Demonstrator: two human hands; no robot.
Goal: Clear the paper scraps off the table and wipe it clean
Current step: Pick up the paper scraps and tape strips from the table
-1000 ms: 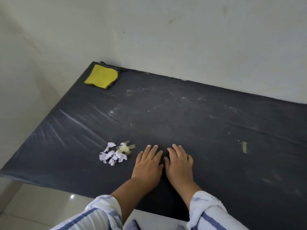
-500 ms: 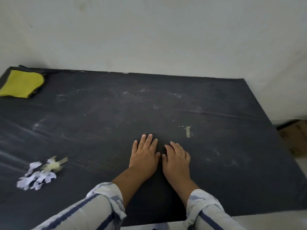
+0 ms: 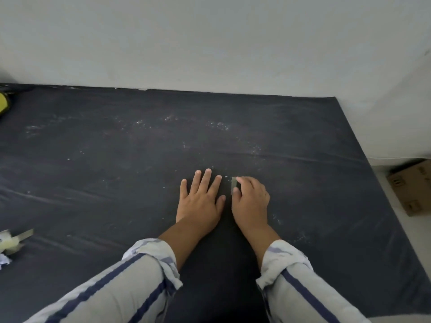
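The dark table point(image 3: 314, 164) is dusted with white specks. My left hand point(image 3: 200, 201) lies flat on it near the middle, fingers spread, holding nothing. Just to its right, my right hand point(image 3: 250, 201) is curled, with thumb and forefinger pinching a small pale paper strip point(image 3: 233, 185) that lies on the surface. A pile of white and yellowish paper scraps point(image 3: 10, 243) sits at the left edge of the view, partly cut off. A yellow cloth point(image 3: 3, 102) peeks in at the far left corner.
A white wall runs along the table's far edge and right side. A cardboard box point(image 3: 412, 187) stands on the floor beyond the right edge. My striped sleeves point(image 3: 130, 280) cover the near edge of the table.
The view has swung right, so the scrap pile and cloth slid to the left edge. Both hands moved forward. My right hand went from flat to curled on the paper strip.
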